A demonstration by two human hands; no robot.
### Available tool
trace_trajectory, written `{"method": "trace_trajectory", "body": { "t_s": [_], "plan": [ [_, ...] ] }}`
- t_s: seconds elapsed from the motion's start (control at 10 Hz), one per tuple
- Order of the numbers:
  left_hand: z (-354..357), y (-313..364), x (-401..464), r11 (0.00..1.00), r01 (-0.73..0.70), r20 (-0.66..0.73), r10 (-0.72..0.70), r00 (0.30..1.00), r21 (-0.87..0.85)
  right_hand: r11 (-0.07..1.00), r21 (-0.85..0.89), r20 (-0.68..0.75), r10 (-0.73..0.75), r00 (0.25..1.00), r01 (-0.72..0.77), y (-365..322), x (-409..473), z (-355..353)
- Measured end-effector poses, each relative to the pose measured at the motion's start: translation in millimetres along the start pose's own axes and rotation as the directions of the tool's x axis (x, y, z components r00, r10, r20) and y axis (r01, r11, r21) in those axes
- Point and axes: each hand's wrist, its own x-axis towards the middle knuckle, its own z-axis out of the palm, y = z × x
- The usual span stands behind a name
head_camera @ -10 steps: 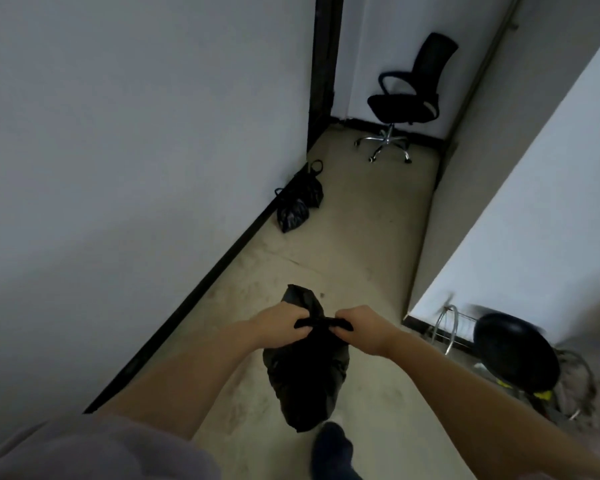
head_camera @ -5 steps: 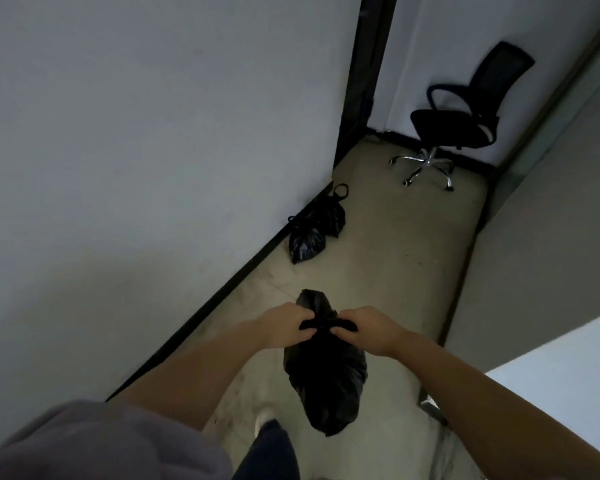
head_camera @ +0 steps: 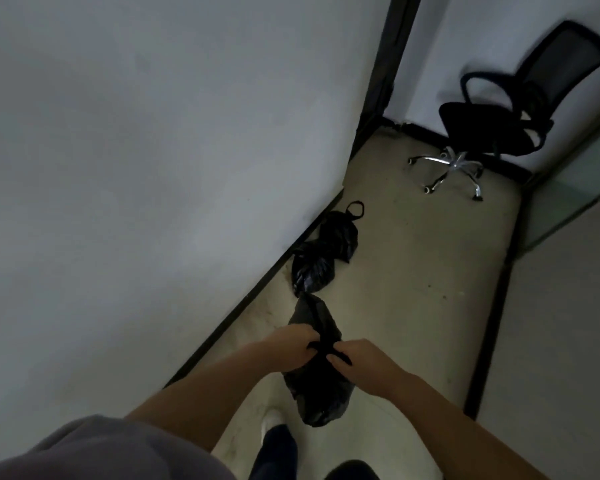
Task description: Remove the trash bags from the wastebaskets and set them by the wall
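Bags by wall (head_camera: 321,251) nearer; held bag (head_camera: 317,379) between hands.

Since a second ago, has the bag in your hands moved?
Yes. The held bag has come closer to the two bags lying by the wall.

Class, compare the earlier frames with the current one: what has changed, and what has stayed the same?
The person has walked forward along the wall: the two bags on the floor and the office chair appear nearer. The round black object at the right has left the view. Unchanged: left hand and right hand still grip the carried bag at its top.
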Motion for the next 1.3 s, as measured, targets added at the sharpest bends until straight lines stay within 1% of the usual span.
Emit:
{"method": "trace_trajectory", "body": {
  "t_s": [0.1, 0.2, 0.3, 0.4, 0.5, 0.6, 0.7, 0.8, 0.9, 1.0, 1.1, 1.2, 1.3],
  "plan": [
    [-25, -27, 35, 0.998, 0.056, -0.004, -0.056, 0.998, -0.011, 0.999, 0.024, 0.028, -0.026, 0.999, 0.026, 1, 57, -12],
    [-38, -71, 73, 0.989, 0.135, 0.003, -0.135, 0.991, -0.056, 0.998, 0.052, 0.057, -0.048, 0.997, 0.045, 14, 127, -11],
    [-42, -126, 118, 0.978, 0.202, 0.030, -0.200, 0.979, -0.050, 0.994, 0.046, 0.087, -0.103, 0.991, 0.099, 31, 206, 8],
    [-40, -181, 158, 0.972, 0.234, 0.021, -0.233, 0.972, -0.009, 0.989, 0.045, 0.086, -0.146, 0.986, 0.142, 44, 285, 37],
    [-41, -234, 179, 0.963, 0.216, -0.083, -0.204, 0.975, 0.164, 0.994, 0.034, 0.102, -0.105, 0.989, 0.102, 62, 346, 72],
    [-47, -286, 179, 0.870, 0.130, -0.230, -0.019, 0.973, 0.475, 0.997, 0.003, 0.127, -0.071, 0.989, 0.071, 81, 393, 109],
    [-49, -327, 177, 0.775, 0.142, -0.248, 0.020, 0.969, 0.616, 0.998, -0.006, 0.156, -0.057, 0.986, 0.058, 99, 434, 144],
    [-47, -359, 179, 0.694, 0.140, -0.283, 0.097, 0.954, 0.707, 0.987, -0.101, 0.221, -0.103, 0.970, 0.128, 113, 464, 174],
    [-42, -377, 179, 0.595, 0.120, -0.242, 0.129, 0.962, 0.795, 0.952, -0.254, 0.266, -0.104, 0.958, 0.173, 125, 488, 195],
    [-42, -385, 178, 0.532, 0.086, -0.216, 0.188, 0.958, 0.842, 0.907, -0.365, 0.292, -0.103, 0.951, 0.211, 137, 502, 210],
    [-41, -386, 178, 0.542, 0.074, -0.243, 0.246, 0.938, 0.837, 0.894, -0.402, 0.323, -0.064, 0.944, 0.198, 141, 505, 209],
    [-41, -387, 181, 0.558, 0.052, -0.242, 0.271, 0.932, 0.828, 0.889, -0.419, 0.289, -0.061, 0.955, 0.184, 140, 500, 189],
    [-44, -378, 178, 0.606, 0.074, -0.245, 0.204, 0.948, 0.792, 0.915, -0.377, 0.301, -0.028, 0.953, 0.146, 135, 485, 158]
  ]
}}
